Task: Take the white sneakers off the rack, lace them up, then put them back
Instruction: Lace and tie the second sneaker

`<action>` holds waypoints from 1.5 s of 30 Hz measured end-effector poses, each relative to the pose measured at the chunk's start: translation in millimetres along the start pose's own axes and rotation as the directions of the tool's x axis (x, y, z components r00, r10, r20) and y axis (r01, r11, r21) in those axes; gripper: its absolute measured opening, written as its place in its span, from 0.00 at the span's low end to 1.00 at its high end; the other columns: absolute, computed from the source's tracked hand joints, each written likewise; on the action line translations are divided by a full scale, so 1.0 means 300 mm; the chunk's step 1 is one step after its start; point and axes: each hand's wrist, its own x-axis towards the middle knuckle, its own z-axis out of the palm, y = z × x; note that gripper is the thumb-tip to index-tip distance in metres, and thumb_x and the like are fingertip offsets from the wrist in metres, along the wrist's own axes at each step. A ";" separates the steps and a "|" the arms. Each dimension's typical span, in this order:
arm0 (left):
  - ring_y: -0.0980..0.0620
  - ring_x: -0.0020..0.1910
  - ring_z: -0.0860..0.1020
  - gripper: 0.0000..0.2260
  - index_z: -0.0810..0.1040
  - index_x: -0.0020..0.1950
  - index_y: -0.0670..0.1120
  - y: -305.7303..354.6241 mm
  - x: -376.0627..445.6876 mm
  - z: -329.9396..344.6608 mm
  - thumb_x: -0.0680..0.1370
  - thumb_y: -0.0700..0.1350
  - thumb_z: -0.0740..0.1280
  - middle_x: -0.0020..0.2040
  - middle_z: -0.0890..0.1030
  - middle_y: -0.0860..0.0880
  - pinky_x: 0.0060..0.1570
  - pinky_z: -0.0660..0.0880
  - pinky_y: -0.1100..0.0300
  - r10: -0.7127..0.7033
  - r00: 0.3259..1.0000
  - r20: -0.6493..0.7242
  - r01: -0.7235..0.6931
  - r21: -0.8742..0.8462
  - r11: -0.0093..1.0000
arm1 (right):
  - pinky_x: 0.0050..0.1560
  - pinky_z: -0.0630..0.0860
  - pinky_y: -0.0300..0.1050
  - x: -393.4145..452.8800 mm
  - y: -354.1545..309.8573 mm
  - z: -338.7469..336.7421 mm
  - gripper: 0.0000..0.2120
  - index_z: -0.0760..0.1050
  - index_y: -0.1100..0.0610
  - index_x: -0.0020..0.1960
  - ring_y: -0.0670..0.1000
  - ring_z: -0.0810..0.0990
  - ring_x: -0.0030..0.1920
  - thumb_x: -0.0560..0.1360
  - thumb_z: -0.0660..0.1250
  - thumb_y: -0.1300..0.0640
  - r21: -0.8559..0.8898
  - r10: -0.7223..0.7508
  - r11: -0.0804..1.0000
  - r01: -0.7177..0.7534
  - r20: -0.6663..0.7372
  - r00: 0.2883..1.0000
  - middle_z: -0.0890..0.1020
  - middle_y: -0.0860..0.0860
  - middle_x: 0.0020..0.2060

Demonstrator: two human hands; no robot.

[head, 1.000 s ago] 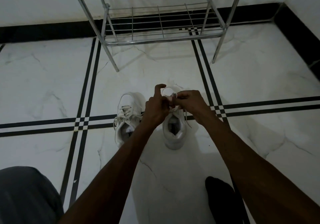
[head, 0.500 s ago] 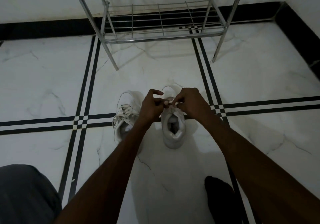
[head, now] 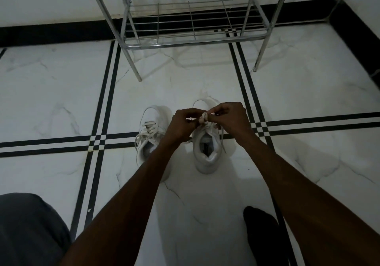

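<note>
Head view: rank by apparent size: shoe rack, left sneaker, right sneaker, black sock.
1. Metal shoe rack, by far the largest, though cut off at the top.
2. Black sock, inflated by nearness to the camera.
3. Left sneaker and right sneaker: look alike, both partly hidden by the hands; no ranking.

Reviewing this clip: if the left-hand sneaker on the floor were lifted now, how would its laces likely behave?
Probably floppy: the left sneaker's laces lie in loose curves and spill over its side onto the floor, so they would likely dangle. The shoe itself looks likely to keep its shape.
</note>
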 end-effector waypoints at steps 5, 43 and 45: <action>0.54 0.41 0.86 0.07 0.88 0.50 0.47 0.014 0.004 -0.002 0.74 0.37 0.77 0.41 0.87 0.48 0.34 0.82 0.63 -0.094 0.989 -0.115 0.097 0.021 0.995 | 0.45 0.85 0.55 -0.006 0.020 -0.048 0.13 0.87 0.57 0.43 0.54 0.87 0.40 0.62 0.83 0.53 0.038 0.062 0.997 -0.065 0.075 0.995 0.88 0.54 0.39; 0.43 0.47 0.83 0.07 0.88 0.47 0.46 -0.117 -0.085 -0.083 0.72 0.40 0.74 0.44 0.88 0.46 0.57 0.76 0.44 0.108 0.962 -0.252 0.095 0.676 0.730 | 0.52 0.81 0.48 -0.050 0.186 -0.176 0.04 0.85 0.65 0.41 0.54 0.83 0.39 0.68 0.78 0.66 -0.377 -0.053 0.926 -0.021 -0.184 0.982 0.86 0.59 0.38; 0.44 0.47 0.83 0.07 0.88 0.48 0.46 -0.115 -0.090 -0.072 0.73 0.40 0.73 0.45 0.88 0.46 0.59 0.74 0.44 0.114 0.961 -0.253 0.098 0.694 0.713 | 0.51 0.82 0.50 -0.051 0.199 -0.179 0.03 0.85 0.64 0.40 0.53 0.83 0.39 0.68 0.78 0.66 -0.391 -0.059 0.920 -0.021 -0.192 0.980 0.86 0.58 0.37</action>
